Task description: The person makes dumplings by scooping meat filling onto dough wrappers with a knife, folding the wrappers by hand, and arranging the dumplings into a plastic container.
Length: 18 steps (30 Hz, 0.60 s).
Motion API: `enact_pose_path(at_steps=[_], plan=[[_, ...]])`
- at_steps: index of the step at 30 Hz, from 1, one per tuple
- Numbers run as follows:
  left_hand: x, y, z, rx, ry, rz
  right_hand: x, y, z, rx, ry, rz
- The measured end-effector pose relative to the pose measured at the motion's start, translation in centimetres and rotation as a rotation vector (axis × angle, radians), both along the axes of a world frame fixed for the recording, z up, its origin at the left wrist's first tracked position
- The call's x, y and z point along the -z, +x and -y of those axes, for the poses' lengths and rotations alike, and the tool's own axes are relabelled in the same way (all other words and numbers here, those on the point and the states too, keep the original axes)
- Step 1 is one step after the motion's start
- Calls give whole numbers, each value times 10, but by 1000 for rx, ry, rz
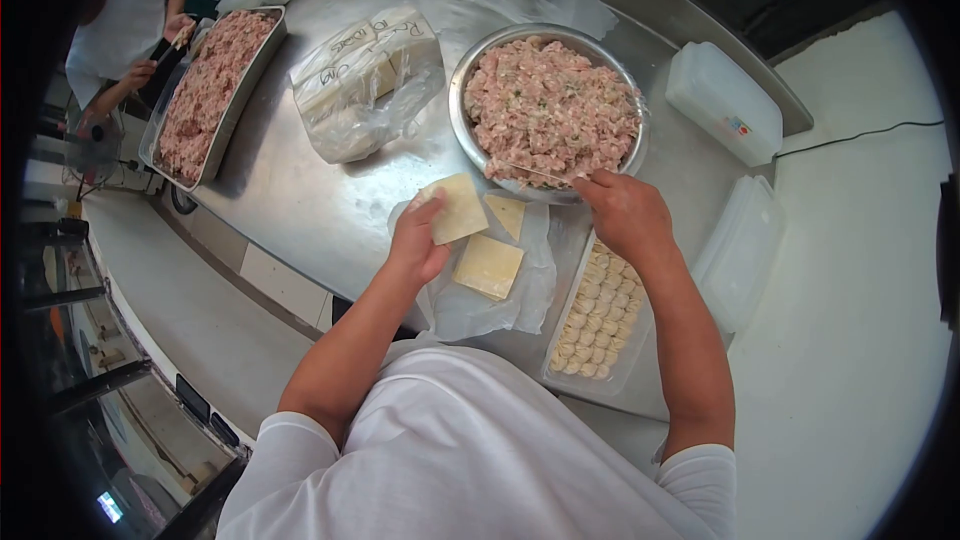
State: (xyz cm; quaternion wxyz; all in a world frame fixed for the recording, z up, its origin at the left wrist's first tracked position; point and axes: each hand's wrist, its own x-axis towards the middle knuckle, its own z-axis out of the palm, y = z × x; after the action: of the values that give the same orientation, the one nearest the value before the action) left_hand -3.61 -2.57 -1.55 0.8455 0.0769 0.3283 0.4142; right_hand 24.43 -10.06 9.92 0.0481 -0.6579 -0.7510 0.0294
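My left hand (418, 235) is closed on a square dumpling wrapper (456, 208), with the thumb lying on top of it. Below it a stack of wrappers (489, 266) and a single folded or cut piece of wrapper (506, 215) rest on a crumpled plastic sheet (535, 290). At the near rim of a metal bowl (456, 110), my right hand (630, 210) grips a thin stick-like tool (540, 173). The tool's tip touches the ground meat filling (550, 105) heaped in the bowl. Under my right forearm, a clear plastic container (560, 360) holds rows of formed dumplings (598, 315).
Plastic-wrapped wrapper packs (365, 80) lie left of the bowl on the steel table (300, 230). A tray of ground meat (218, 95) stands further left, near another person's hands (140, 72). White plastic boxes (725, 100) and lids (738, 250) line the right side.
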Motion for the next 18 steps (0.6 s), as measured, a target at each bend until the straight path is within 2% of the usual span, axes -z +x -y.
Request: enact_pose_path(at_steps=[2, 3, 5, 8, 10, 13, 18], plan=[[0, 12, 0, 132, 45, -250, 8, 4, 5, 22, -11, -47], [-1, 18, 0, 127, 43, -250, 15, 8, 8, 47, 33, -111], [-5, 30, -4, 89, -126, -120, 26, 12, 15, 68, 81, -171], [-7, 42, -8, 92, -175, 10, 36, 7, 29, 99, 130, -293], [-19, 45, -6, 108, -196, -5, 40, -3, 40, 104, 171, -365], [-22, 47, -1, 141, -224, -14, 52, -21, 54, 71, 223, -324], [-19, 35, 15, 127, -227, 83, 42, -36, 74, 103, 91, -422]])
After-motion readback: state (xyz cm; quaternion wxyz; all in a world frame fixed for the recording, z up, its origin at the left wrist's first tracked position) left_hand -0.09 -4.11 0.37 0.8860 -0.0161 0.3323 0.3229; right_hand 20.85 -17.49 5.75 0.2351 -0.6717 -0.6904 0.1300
